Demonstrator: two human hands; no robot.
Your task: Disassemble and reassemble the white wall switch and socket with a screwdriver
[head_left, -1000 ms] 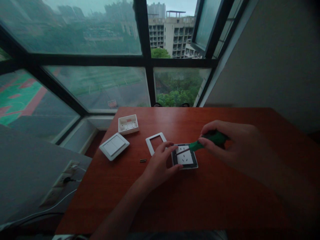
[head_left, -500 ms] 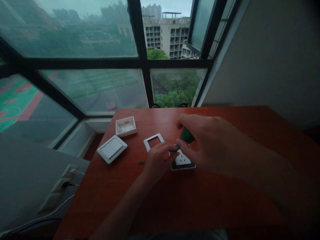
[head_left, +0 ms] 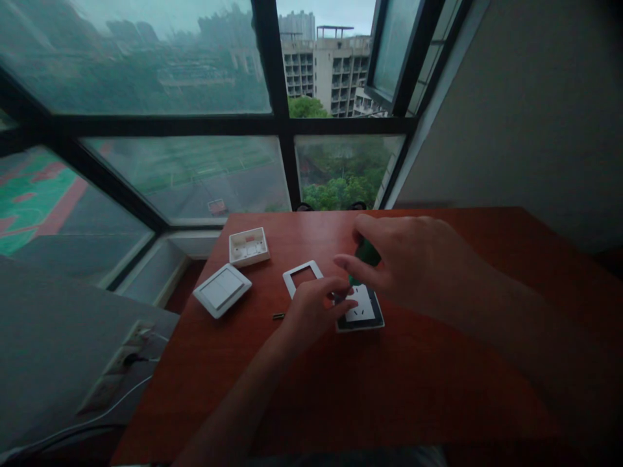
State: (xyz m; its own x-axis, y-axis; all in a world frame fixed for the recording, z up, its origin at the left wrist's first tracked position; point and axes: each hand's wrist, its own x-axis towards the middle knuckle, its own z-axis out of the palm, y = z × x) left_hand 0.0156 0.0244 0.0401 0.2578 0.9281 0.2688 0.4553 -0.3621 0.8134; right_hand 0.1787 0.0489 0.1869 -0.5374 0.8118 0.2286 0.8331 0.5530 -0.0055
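Note:
My right hand (head_left: 413, 259) is closed round a green-handled screwdriver (head_left: 367, 253), which points down and left at a wall socket (head_left: 363, 306). The white socket face sits in a dark frame on a white base, lying on the table. My left hand (head_left: 314, 308) is at the socket's left edge, thumb and fingers drawn together by the screwdriver's shaft. What they pinch is hidden. A white cover frame (head_left: 292, 275) lies behind my left hand, partly covered by it. Two small screws, as they appear (head_left: 278, 316), lie left of that hand.
On the table's (head_left: 438, 389) left side are a white switch panel (head_left: 222, 290) and an open white mounting box (head_left: 249, 247). A window (head_left: 185, 123) stands beyond the table. Low on the left wall are outlets (head_left: 117, 363) with a plug and cables.
My right hand has moved left and tilted the screwdriver more upright over the socket's left side. My left fingers have drawn together from a spread hold on the socket's edge.

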